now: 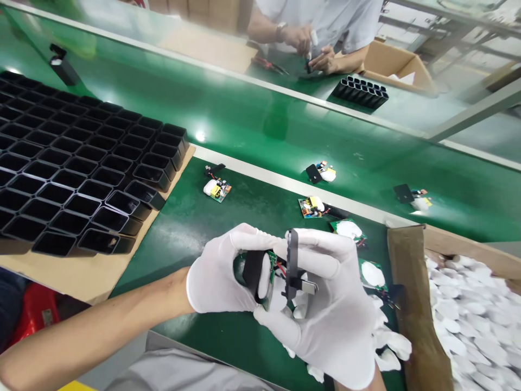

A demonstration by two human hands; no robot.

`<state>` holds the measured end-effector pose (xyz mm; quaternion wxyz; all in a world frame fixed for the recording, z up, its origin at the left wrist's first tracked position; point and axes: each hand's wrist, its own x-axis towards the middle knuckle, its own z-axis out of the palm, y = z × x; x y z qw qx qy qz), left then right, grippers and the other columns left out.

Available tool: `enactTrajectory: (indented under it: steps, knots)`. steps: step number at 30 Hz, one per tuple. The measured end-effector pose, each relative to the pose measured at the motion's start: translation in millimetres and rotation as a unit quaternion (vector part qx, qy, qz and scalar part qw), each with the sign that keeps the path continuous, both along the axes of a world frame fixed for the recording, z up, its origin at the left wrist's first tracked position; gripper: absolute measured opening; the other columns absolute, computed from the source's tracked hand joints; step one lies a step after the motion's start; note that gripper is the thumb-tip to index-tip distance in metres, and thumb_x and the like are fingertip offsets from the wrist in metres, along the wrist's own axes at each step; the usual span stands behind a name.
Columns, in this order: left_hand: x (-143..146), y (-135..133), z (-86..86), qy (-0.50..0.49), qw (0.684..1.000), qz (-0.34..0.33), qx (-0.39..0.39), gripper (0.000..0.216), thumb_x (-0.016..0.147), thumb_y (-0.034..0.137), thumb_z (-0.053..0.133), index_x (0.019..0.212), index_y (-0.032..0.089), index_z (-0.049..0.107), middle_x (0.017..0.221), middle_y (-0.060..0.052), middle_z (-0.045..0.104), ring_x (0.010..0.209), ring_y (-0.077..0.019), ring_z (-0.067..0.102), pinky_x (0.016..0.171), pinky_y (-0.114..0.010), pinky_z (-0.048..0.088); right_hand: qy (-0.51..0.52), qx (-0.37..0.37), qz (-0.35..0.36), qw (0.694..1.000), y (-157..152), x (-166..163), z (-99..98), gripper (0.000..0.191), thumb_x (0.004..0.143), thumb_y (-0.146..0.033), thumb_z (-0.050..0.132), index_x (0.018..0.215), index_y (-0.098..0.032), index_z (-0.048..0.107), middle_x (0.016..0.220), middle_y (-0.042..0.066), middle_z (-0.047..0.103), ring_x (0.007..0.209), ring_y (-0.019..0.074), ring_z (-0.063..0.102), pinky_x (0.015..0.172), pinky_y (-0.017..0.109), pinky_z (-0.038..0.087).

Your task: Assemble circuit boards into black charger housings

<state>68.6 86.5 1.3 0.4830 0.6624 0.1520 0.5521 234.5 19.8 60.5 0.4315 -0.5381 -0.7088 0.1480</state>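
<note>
Both my hands wear white gloves and meet over the green table near its front edge. My left hand (217,279) grips a green circuit board with a black pad (254,271) on it. My right hand (334,315) pinches a black plug plate with metal prongs (293,266), joined to the board by red wires. White insulating sheets (391,347) lie under and beside my right hand.
Rows of empty black plastic housings (81,174) fill a cardboard sheet at left. Finished board assemblies (217,189) and others (321,174) lie on the conveyor belt (264,125). A carton of white sheets (468,315) stands at right. Another person's hands (313,49) work across the belt.
</note>
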Motion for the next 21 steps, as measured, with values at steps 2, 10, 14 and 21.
enactTrajectory:
  steps: [2,10,14,21]
  knots:
    - [1,-2,-2.9,-0.008,1.0,-0.002,-0.019,0.073,0.071,0.021,0.1,0.132,0.028,0.061,0.113,-0.006,0.075,0.092,-0.0215,0.077,0.077,-0.032,0.065,0.0,-0.012,0.006,1.0,-1,1,-1.4,0.06,0.079,-0.048,0.094,0.131,-0.033,0.067,0.137,0.008,0.058,0.127,0.0322,0.063,0.097,0.048,0.064]
    - [6,-3,-5.0,-0.003,0.997,-0.025,-0.07,0.074,0.065,0.028,0.105,0.126,0.027,0.062,0.11,-0.004,0.065,0.095,-0.0233,0.077,0.078,-0.034,0.067,0.094,-0.074,0.047,0.992,4,3,0.9,0.059,0.083,-0.043,0.092,0.134,-0.033,0.065,0.139,0.009,0.06,0.122,0.029,0.067,0.086,0.042,0.067]
    - [6,-2,-4.7,0.007,0.997,-0.023,-0.067,0.066,0.069,0.02,0.1,0.122,0.026,0.061,0.108,-0.003,0.065,0.09,-0.0195,0.074,0.076,-0.032,0.065,0.076,-0.06,0.03,0.995,10,-3,1.2,0.041,0.086,-0.021,0.08,0.123,-0.032,0.066,0.132,0.009,0.063,0.116,0.0289,0.068,0.084,0.044,0.065]
    - [8,1,-7.6,0.012,0.997,-0.014,-0.071,0.061,0.071,0.016,0.095,0.12,0.025,0.059,0.107,0.0,0.063,0.093,-0.0176,0.075,0.078,-0.029,0.065,0.051,-0.033,0.026,0.998,14,-5,-3.1,0.042,0.084,-0.016,0.075,0.122,-0.03,0.064,0.132,0.008,0.065,0.118,0.0261,0.067,0.089,0.042,0.061]
